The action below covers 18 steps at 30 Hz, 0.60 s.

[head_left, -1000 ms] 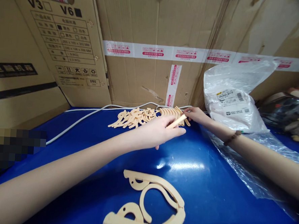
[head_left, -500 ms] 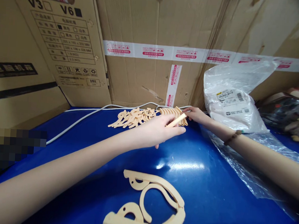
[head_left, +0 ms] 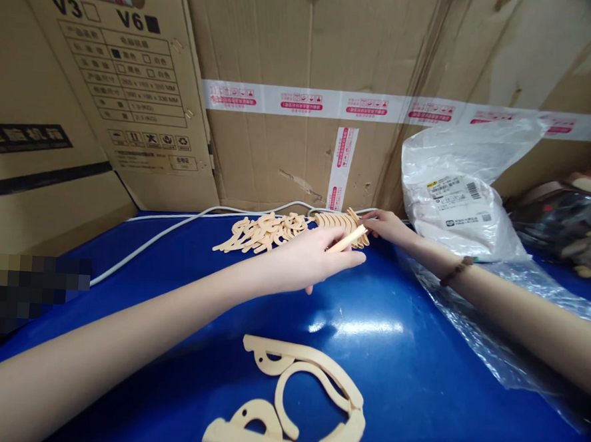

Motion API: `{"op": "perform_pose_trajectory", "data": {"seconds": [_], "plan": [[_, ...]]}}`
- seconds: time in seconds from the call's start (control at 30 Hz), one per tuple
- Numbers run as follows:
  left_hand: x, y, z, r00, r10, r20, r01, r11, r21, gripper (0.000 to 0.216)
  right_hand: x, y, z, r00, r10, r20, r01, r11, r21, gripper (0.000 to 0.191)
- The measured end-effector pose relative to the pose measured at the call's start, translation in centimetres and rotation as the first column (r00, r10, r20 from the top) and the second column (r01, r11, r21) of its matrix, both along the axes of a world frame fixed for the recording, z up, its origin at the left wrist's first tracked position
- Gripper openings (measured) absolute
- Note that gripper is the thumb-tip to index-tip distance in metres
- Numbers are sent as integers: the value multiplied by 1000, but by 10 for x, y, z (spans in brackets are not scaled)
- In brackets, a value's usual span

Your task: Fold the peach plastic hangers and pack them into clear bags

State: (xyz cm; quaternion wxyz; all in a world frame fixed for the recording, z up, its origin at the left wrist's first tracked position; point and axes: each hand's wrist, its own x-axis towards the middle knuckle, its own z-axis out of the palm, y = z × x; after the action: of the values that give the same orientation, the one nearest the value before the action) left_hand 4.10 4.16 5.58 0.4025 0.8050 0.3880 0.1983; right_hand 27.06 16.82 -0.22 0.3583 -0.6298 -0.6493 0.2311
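My left hand (head_left: 313,255) is closed round a slim beige hanger arm (head_left: 348,239), which points up and to the right. Beyond it stands a row of curved beige hanger arms (head_left: 333,220), partly hidden by that hand. At the row's right end, my right hand (head_left: 382,226) has its fingertips closed on the last piece. Beside the row lies a loose pile of beige hanger hooks (head_left: 269,229). Nearest me, a folded beige travel hanger (head_left: 356,418) rests on the blue table, its two arms jointed at the right and a curved hook between them.
Cardboard boxes (head_left: 296,54) wall off the back and left of the blue table (head_left: 170,313). A white cable (head_left: 148,249) runs along the back. To the right are a white plastic parcel bag (head_left: 457,204), clear plastic film (head_left: 498,347) and a dark wrapped bundle (head_left: 571,218).
Both hands stay almost in place. The end pieces of the row by my right fingertips have shifted slightly; the folded hanger and the hook pile lie as before.
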Motion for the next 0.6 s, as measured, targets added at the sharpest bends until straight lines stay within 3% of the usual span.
{"op": "perform_pose_trajectory", "data": {"seconds": [0.6], "plan": [[0,2,-4,1000,-22,22,22,1000,0,25,-2,-1,0,998,-63,8,62,998,10,17]]}}
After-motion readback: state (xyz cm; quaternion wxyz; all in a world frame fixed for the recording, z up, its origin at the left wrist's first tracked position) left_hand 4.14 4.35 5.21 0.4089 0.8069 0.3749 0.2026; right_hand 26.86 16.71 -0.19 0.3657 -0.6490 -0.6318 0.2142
